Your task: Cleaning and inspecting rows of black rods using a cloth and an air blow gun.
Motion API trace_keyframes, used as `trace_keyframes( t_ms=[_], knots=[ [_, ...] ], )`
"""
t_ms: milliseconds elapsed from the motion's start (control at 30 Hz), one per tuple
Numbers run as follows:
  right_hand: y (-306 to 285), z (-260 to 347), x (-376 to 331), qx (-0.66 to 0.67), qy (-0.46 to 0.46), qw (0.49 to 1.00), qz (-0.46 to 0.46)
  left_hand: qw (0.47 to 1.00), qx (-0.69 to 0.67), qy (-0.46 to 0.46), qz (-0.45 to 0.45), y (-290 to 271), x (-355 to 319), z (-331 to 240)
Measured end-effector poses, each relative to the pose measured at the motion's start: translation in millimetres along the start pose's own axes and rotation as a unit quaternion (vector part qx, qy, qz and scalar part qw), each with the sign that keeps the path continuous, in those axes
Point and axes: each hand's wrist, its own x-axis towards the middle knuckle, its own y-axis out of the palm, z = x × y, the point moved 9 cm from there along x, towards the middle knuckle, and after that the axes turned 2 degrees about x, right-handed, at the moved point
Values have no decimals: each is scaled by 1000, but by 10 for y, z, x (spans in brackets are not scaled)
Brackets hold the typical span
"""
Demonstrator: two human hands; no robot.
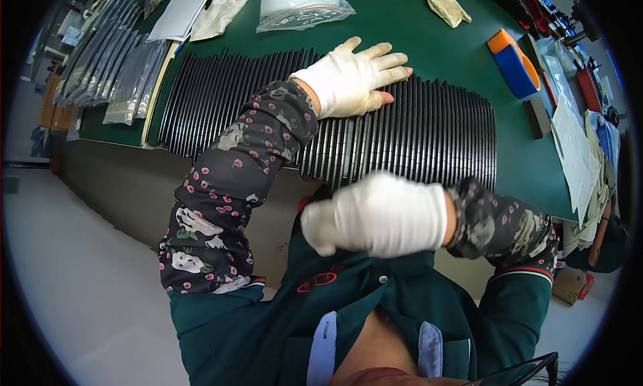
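A long row of thin black rods or strips [439, 131] lies side by side on the green table [402, 18], with shiny bands across them. My left hand [355, 78], in a white glove with bare thumb and one bare fingertip, rests flat on the far part of the row, fingers spread. Closer to my body, my right hand [375, 215] hovers around the row's near edge. Its gloved fingers are curled in and somewhat blurred, hiding whatever they may hold.
Beyond the row lie a white glove [221, 12], a clear zip bag [301, 8] and a crumpled glove [449, 6]. Orange and blue rings [516, 68] and a dark block [537, 118] sit at right, near papers [573, 151]. Bagged strips [130, 85] are stacked at left.
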Motion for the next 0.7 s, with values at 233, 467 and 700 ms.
trace_keyframes(
  t_ms=[233,467,700],
  knots=[
    [173,-30,-21,-17,54,990,128,1000,0,-11,23,12,41,-13],
    [-505,-160,-22,69,114,991,-15,995,-67,-17,-76,-333,-29,110],
    [-807,-783,206,-144,180,960,-160,993,47,-69,80,-64,-405,448]
  ],
)
